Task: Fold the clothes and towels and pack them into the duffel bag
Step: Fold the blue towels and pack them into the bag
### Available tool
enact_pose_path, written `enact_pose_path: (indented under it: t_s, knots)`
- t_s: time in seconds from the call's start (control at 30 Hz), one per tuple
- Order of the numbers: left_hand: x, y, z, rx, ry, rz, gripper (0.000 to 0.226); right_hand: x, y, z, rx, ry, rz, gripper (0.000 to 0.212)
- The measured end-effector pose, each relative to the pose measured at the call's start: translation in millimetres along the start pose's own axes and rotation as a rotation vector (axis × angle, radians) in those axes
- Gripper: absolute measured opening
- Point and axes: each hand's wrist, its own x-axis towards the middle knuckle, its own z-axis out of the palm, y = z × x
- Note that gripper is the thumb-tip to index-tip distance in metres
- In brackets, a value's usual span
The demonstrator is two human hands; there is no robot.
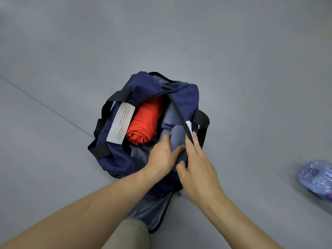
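Packing step: rolled blue garment [177, 139] going into the open navy duffel bag [115, 155] on the floor, beside the red roll [145, 121]. Left hand [163, 155] pressing, fingers spread flat; right hand [195, 159] fingers apart, holding the zipper edge aside. Next, likely: tuck deeper, then zip.

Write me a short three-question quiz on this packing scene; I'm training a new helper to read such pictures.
1. True or false: the duffel bag is zipped shut.
2. Which item lies against the white label side inside the bag? A) orange roll B) blue-grey roll C) plastic bag
3. Fill in: the left hand and right hand press on the ______ roll.

Key:
1. False; it gapes open.
2. A, the orange roll.
3. Blue-grey; the blue-grey roll sits beside the orange one.
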Motion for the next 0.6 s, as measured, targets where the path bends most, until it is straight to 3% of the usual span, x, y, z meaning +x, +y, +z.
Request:
enact_pose_path:
  t_s: [0.1,0.17,0.27,0.37,0.53,0.6]
  knots:
    - [-2.4,-1.4,-9.1,0.45,0.081,0.166,0.073,-0.7,6.3,0.0,0.004,0.022,-0.038,0.076]
    - [-7.4,-5.1,-19.7,0.504,0.086,0.302,0.085,-1.3,8.3,-0.7,0.018,0.039,-0.069,0.075]
    - [-12.9,-21.2,-27.7,0.501,-0.03,0.583,0.07,-3.5,10.6,1.7,0.054,0.059,-0.144,0.081]
    - [-12.2,-36.1,-24.1,0.495,-0.169,0.584,0.065,-5.9,14.9,3.8,0.098,0.042,-0.164,0.086]
    - [0.8,-32.9,-15.9,0.612,-0.153,0.609,0.067,-4.3,17.1,0.8,0.119,0.019,-0.14,0.084]
    - [-1.2,-25.7,-19.5,0.516,-0.114,0.575,0.063,-7.1,21.6,-5.2,0.137,0.014,-0.182,0.082]
